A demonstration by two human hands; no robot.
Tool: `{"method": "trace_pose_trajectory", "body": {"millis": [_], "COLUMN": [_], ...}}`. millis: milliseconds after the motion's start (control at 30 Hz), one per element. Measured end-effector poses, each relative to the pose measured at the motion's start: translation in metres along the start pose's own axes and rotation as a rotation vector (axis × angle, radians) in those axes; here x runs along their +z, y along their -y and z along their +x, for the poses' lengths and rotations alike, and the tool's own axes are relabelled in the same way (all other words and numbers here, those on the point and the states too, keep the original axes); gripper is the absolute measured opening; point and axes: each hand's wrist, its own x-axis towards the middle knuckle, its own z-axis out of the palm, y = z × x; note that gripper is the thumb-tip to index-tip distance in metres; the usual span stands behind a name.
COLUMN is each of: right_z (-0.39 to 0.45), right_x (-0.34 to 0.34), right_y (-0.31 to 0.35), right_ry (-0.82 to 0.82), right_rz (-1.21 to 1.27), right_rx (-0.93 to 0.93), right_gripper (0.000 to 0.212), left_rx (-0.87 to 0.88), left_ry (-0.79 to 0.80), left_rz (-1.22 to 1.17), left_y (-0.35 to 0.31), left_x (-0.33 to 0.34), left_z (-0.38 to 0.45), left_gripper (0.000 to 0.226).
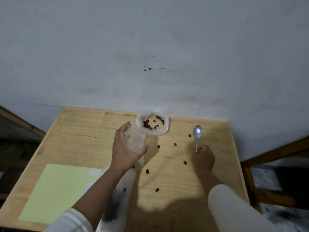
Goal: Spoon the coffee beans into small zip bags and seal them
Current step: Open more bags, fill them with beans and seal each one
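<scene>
yellow sheet (56, 191): no readable text, pale patches only
zip bag (135, 139): no print visible
spoon (197, 132): no markings legible

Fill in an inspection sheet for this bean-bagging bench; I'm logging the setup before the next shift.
Surface: light wooden table against a grey-white wall.
Job's things: open clear plastic bag of dark coffee beans at the far edge; small clear zip bag beside it; metal spoon with pale handle, bowl empty. A filled clear bag lies near the front, blurred.
Clutter: loose coffee beans scattered on the table; pale yellow sheet at front left.
Grippers: left hand holds the small zip bag; right hand pinches the spoon's handle end.
Cables: nothing seen.
Surroundings: wooden frames on both sides; dark specks on the wall.
</scene>
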Motion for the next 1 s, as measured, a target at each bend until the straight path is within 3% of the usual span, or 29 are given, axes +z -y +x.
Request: {"method": "trace_pose_trajectory", "body": {"millis": [200,367,500,733,900,1000], "right_z": [0.002,-0.021,-0.032,-0.032,-0.021,-0.016], "right_x": [0.001,-0.005,-0.002,0.004,0.010,0.013], "right_y": [0.010,0.035,0.052,0.074,0.079,0.082], "right_ry": [0.017,-0.028,0.109,0.322,0.277,0.218], "right_rz": [0.147,0.372,0.464,0.583,0.517,0.490], "right_rx": [0.086,-0.157,-0.284,-0.275,-0.372,-0.382], "right_gripper": [0.020,0.011,0.016,0.009,0.010,0.017], "left_rx": [-0.052,-0.149,-0.226,-0.276,-0.280,-0.285], "left_ry": [0.090,0.186,0.253,0.292,0.342,0.372], "left_rz": [0.007,-0.011,-0.021,-0.039,-0.041,-0.046], "left_y": [-0.001,0.005,0.016,0.023,0.030,0.029], "left_x": [0.004,0.006,0.009,0.014,0.015,0.015], "left_z": [0.011,0.027,0.033,0.042,0.049,0.051], "left_gripper": [0.091,0.088,0.089,0.094,0.093,0.108]}}
